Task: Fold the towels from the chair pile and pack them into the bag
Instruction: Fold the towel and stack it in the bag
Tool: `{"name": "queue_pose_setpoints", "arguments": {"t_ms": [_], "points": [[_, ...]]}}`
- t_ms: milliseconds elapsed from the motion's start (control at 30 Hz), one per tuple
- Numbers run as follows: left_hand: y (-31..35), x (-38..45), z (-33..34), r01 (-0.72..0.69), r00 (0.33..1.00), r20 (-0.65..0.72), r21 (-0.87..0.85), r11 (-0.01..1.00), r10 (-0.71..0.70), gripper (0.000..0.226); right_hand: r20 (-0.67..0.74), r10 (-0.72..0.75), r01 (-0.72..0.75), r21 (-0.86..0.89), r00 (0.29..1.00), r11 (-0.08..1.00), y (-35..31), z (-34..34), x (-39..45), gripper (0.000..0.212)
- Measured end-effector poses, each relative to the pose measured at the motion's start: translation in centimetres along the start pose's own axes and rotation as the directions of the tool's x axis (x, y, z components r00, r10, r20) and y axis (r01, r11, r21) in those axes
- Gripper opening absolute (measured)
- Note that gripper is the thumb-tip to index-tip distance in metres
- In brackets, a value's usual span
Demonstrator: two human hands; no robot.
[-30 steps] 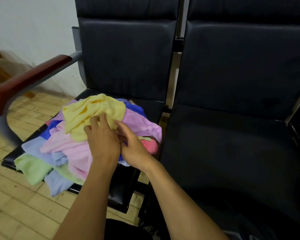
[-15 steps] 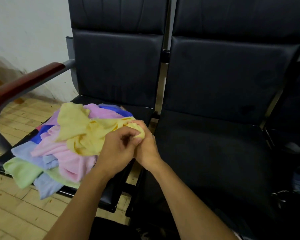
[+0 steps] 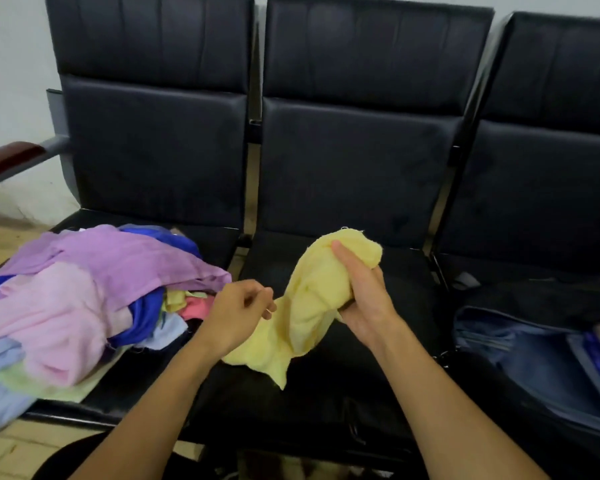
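Observation:
A crumpled yellow towel (image 3: pixel 309 306) hangs over the middle black seat (image 3: pixel 326 403). My right hand (image 3: pixel 364 296) grips its upper bunch, thumb on top. My left hand (image 3: pixel 236 310) is at the towel's lower left edge, fingers curled and pinched against the cloth. On the left seat lies the pile of towels (image 3: pixel 84 299), with lilac and pink ones on top and blue, green and coral ones under them. An open dark blue bag (image 3: pixel 527 355) sits on the right seat, with something blue showing inside at its right edge.
Three joined black chairs stand against a white wall. A red-brown armrest (image 3: pixel 11 157) juts out at the far left. Pale wooden flooring (image 3: pixel 0 452) shows below the pile. The chair backs rise behind everything.
The yellow towel has come off the pile and moved right, over the middle seat. Both hands moved with it and drew apart. My view swung right, bringing the bag into sight.

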State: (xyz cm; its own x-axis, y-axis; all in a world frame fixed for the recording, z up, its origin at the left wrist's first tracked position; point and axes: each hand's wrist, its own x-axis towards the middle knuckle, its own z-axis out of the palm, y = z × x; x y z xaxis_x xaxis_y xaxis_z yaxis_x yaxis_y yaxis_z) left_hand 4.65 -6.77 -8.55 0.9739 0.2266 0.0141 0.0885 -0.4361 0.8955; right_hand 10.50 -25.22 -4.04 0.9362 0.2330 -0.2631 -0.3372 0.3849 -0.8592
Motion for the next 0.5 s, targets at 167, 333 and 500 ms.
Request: {"name": "queue_pose_setpoints", "arguments": {"t_ms": [167,333,500], "points": [[1.2,0.5,5.0,0.083,0.902,0.411,0.127,0.988,-0.129,0.081,0.016,0.091,-0.092,0.160,0.996,0.983,-2.3,-4.1,-1.2,0.059],[2.2,1.6,9.3,-0.026,0.861,0.506,0.160,0.987,-0.059,0.036,0.048,0.012,-0.028,0.369,0.999,0.929,-3.5,-6.9,-1.3,0.067],[1.3,1.6,12.0,-0.034,0.857,0.511,0.186,0.982,-0.067,0.008,0.023,-0.041,0.024,0.492,0.999,0.870,-4.2,-9.1,-0.8,0.069]]}}
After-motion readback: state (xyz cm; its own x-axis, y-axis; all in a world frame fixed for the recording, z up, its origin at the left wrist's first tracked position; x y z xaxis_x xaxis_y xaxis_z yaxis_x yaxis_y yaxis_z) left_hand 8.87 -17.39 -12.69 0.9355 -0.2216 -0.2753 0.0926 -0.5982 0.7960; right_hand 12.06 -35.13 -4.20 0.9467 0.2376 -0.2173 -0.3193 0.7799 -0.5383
